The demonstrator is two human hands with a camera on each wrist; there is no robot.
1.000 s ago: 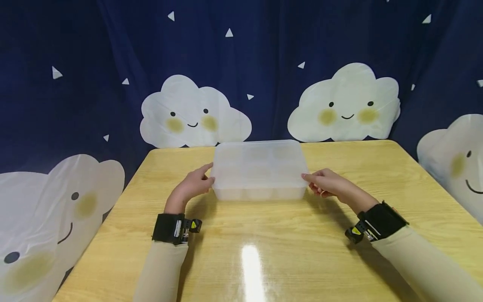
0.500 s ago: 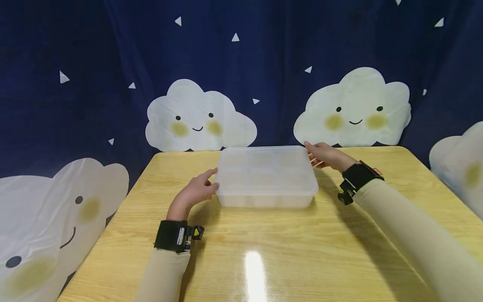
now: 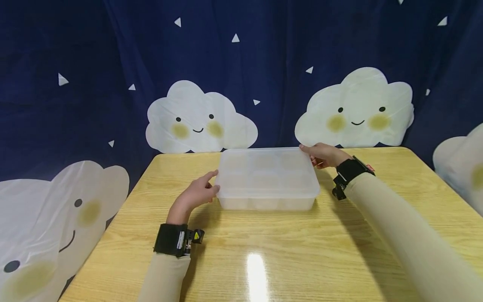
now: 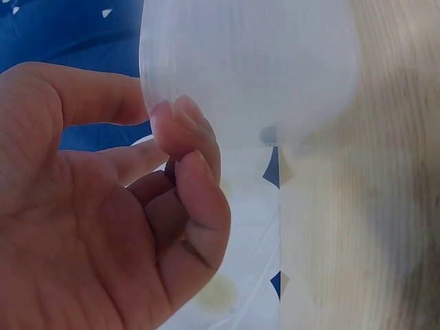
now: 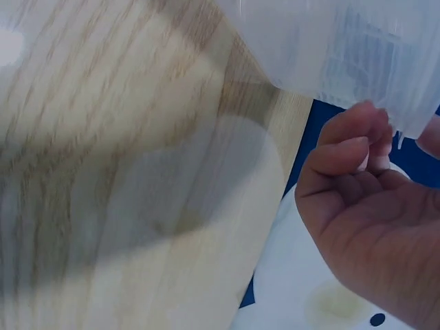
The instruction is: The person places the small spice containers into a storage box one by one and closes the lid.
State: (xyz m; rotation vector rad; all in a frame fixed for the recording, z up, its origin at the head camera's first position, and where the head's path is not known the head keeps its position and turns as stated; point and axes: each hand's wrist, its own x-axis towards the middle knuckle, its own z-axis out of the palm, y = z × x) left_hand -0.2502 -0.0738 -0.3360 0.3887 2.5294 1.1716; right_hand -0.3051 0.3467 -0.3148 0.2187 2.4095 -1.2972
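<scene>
The clear plastic box [image 3: 267, 178] with its lid on sits on the yellow wooden table [image 3: 264, 251], near the far edge, in the middle. Your left hand [image 3: 198, 193] is at the box's near left corner, with curled fingers [image 4: 189, 148] and thumb pinching the edge. Your right hand [image 3: 322, 154] is at the far right corner, fingers [image 5: 354, 141] curled under the rim. Behind the table hangs a dark blue curtain [image 3: 75, 50] with smiling white clouds [image 3: 200, 119].
</scene>
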